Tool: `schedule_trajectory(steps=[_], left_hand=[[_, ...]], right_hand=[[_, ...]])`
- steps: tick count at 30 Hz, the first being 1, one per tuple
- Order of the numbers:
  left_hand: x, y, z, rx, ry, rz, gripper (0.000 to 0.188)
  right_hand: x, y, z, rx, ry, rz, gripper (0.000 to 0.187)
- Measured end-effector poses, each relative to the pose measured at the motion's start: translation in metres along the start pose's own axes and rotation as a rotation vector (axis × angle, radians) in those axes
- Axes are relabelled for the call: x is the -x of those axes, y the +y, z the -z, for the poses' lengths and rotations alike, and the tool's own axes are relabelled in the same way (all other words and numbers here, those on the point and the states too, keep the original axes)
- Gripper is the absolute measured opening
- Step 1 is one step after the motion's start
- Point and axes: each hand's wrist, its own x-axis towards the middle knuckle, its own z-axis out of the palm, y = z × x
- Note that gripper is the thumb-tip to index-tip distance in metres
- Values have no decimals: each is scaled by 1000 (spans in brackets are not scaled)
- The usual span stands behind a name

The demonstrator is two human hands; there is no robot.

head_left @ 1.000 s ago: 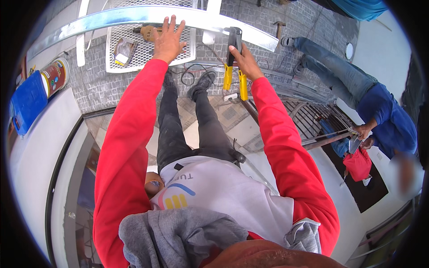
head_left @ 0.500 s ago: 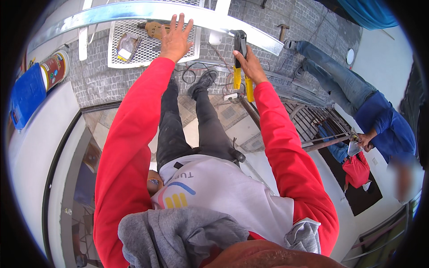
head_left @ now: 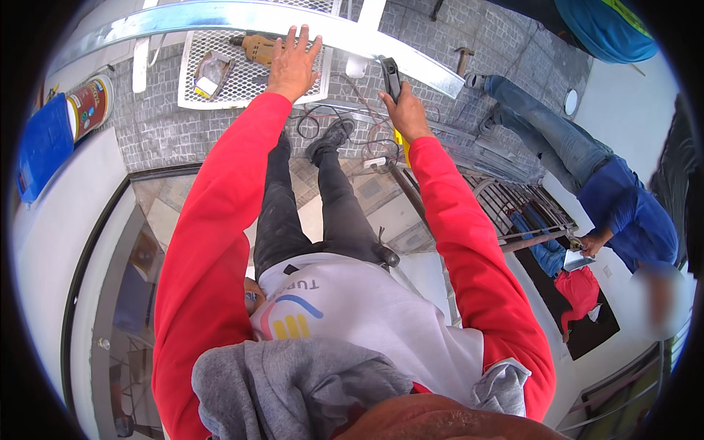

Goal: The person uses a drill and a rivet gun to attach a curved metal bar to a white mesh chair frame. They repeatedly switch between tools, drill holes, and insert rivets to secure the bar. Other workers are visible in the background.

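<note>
A long shiny metal channel (head_left: 418, 62) runs across the top of the view. My left hand (head_left: 295, 67) lies on its near edge with the fingers spread. My right hand (head_left: 408, 110) is wrapped round a stud crimper (head_left: 391, 72) with a black head and yellow handles. The crimper's head meets the channel's near edge, right of my left hand. Most of the handles are hidden by my right hand and sleeve. A yellowish power drill (head_left: 258, 49) rests on a white mesh platform (head_left: 220, 104) below the channel, beside an opened small box (head_left: 213, 73).
Cables (head_left: 323, 117) and a white power strip (head_left: 375, 162) lie near my feet. A hammer (head_left: 463, 60) is on the paving. At right, a person in blue (head_left: 623, 205) holds a metal piece by a railing (head_left: 513, 209). A blue container (head_left: 45, 154) and bucket (head_left: 92, 108) stand left.
My right hand has closed round the crimper's handles, which stood apart before, and the tool has tilted. My left hand has barely moved on the channel. The person in blue has shifted slightly.
</note>
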Motion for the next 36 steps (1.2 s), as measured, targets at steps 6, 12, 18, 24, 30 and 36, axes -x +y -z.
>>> schedule_trajectory(steps=[6, 12, 18, 24, 30, 36], left_hand=[[2, 1, -1, 12, -8, -6, 86], [2, 0, 0, -10, -38, -8, 86], [-2, -1, -6, 66, -43, -3, 88], [35, 43, -2, 416, 99, 82, 96], [112, 177, -42, 1589, -194, 197, 100], [117, 179, -42, 1611, -222, 365, 80]], right_hand=[[-4, -3, 4, -745, -165, -262, 60], [-7, -10, -9, 60, 36, -60, 64], [-7, -19, -18, -56, 10, -186, 66], [-10, -23, -16, -167, -22, -231, 65], [-11, -31, -14, -241, -27, -290, 73], [-6, -44, -5, -226, -38, -321, 88]])
